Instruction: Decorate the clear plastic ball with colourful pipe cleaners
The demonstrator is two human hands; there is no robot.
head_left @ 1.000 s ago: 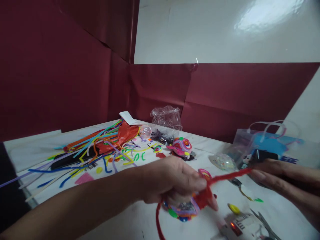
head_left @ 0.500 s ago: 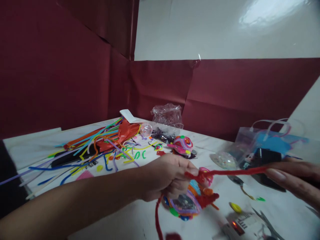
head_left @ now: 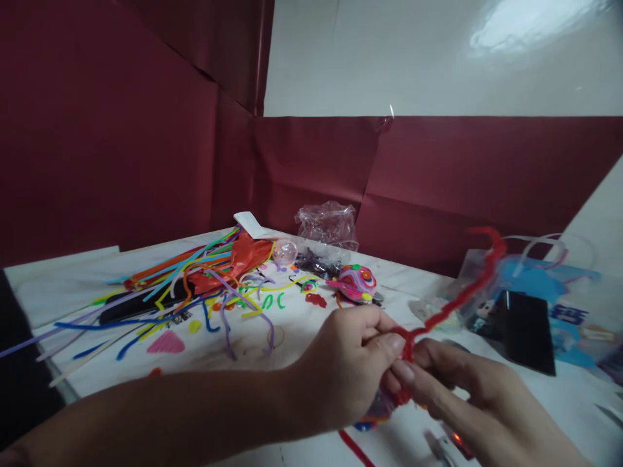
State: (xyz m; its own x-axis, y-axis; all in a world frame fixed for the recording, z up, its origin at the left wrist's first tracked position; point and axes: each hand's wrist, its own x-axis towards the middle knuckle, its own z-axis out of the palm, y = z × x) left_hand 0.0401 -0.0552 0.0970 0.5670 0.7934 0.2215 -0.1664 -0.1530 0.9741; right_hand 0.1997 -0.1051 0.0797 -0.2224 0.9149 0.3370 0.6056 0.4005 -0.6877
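Note:
My left hand (head_left: 348, 366) is closed, pinching a fuzzy red pipe cleaner (head_left: 452, 303) between thumb and fingers. Beside it, my right hand (head_left: 472, 395) pinches red pipe cleaner at the same spot, with the two thumbs nearly meeting. One loose end sticks up and curls over to the right; another red length (head_left: 355, 447) hangs below my left hand. Under my fingers a round, colourful decorated ornament (head_left: 379, 412) shows in part. Most of it is hidden by the hands, so I cannot tell how the pipe cleaner joins it.
Pipe cleaners (head_left: 185, 263) of many colours lie heaped at left. Behind my hands sits a second decorated ball (head_left: 357, 283), with a clear plastic bag (head_left: 326, 227) farther back. A black phone (head_left: 529, 334) and a plastic carry bag (head_left: 525, 275) stand at right. A pink heart (head_left: 166, 342) lies left.
My right hand has come in from the far right to meet my left. The pipe cleaner, stretched straight between them before, now bends upward with its end free. The ornament is more covered.

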